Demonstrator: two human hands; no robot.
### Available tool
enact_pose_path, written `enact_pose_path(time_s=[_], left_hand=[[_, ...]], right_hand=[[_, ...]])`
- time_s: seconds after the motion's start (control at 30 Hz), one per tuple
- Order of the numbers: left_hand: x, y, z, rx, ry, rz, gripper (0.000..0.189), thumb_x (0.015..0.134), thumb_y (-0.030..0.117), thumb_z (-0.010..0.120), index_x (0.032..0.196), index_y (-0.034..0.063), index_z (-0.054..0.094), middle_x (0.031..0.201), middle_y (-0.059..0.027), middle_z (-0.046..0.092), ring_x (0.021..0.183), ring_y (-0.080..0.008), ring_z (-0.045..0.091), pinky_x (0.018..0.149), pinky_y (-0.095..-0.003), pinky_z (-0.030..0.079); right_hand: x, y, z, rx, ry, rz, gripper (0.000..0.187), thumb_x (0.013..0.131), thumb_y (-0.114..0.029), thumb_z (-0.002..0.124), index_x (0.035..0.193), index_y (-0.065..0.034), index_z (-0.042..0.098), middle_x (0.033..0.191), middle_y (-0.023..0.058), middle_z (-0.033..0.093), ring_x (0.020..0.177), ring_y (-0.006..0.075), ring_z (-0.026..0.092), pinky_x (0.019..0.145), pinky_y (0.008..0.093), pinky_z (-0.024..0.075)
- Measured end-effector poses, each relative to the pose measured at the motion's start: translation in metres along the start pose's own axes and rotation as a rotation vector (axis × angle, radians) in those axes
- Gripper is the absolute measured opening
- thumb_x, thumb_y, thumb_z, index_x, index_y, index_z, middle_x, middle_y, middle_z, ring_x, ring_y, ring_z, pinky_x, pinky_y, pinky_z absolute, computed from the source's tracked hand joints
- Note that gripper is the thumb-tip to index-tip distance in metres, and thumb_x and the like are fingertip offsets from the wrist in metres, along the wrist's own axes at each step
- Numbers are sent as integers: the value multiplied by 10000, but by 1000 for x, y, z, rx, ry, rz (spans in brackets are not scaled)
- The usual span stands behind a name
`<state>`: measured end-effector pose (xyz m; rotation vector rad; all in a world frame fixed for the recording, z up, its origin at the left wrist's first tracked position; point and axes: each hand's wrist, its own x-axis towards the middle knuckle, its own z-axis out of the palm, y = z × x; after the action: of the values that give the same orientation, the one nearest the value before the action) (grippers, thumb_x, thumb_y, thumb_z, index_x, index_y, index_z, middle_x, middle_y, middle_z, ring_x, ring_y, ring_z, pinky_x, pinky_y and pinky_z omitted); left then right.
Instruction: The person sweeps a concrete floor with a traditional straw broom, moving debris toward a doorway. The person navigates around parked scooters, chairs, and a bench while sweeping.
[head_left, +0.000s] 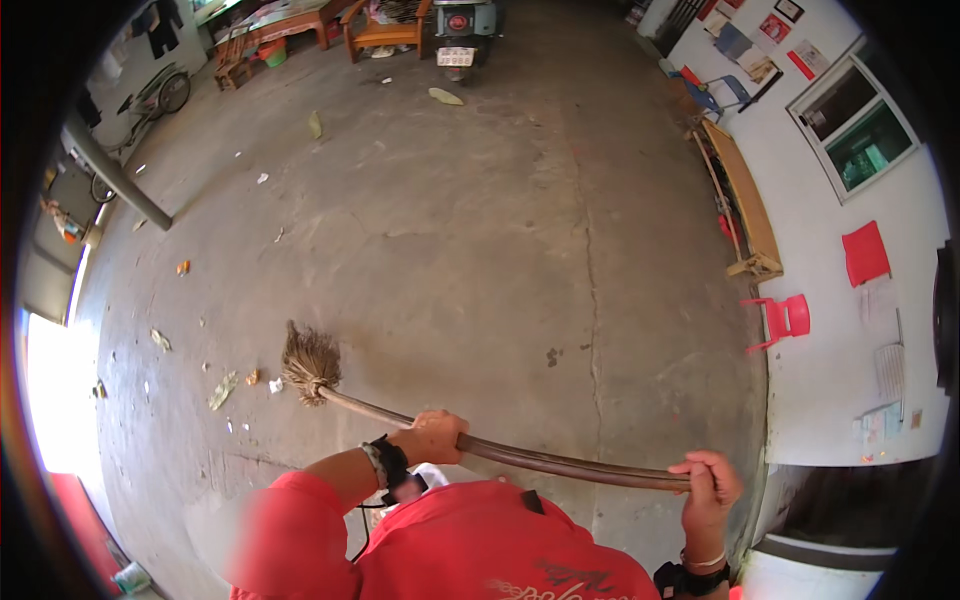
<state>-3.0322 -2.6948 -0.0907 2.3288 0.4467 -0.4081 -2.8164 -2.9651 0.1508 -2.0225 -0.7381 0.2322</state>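
A broom with a bristle head (311, 361) and a long wooden handle (562, 459) lies slantwise across the view in front of my red shirt. My left hand (436, 436) is wrapped around the middle of the handle. At the handle's far right end, my right hand (709, 480) grips it with the thumb on top. The bristles are at or close to the concrete floor (465, 277). Just left of them are a white scrap (276, 385), an orange-brown scrap (253, 376) and a dry leaf-like piece (223, 391).
More litter, including an orange wrapper (183, 268), is scattered on the left. A slanting pole (120, 172) stands there. Ahead are a scooter (461, 34) and a wooden armchair (386, 34). A wooden bench (742, 199) and a small red chair (784, 321) line the right wall.
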Motion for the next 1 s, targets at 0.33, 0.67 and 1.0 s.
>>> enact_pose_path(time_s=[0.33,0.67,1.0], left_hand=[[105,131,-41,-203,19,488,111,665,173,637,752,119,595,718,-113,636,763,-368,628,659,-477,478],[257,287,-20,-230,-62,900,98,653,108,632,722,121,563,676,-113,593,711,-385,581,596,-502,415],[398,313,6,-389,79,959,129,651,80,631,758,130,580,786,-92,591,772,-343,600,664,-444,459]], right_hand=[[16,-48,-85,265,467,-300,161,906,-92,403,944,-6,533,586,32,452,528,131,417,529,244,352],[42,-62,-153,493,269,-505,74,938,-122,502,912,-78,556,519,-7,403,431,130,387,436,282,329],[153,-29,-130,-25,0,-557,101,922,-144,557,904,-45,567,619,53,545,515,194,549,457,330,472]])
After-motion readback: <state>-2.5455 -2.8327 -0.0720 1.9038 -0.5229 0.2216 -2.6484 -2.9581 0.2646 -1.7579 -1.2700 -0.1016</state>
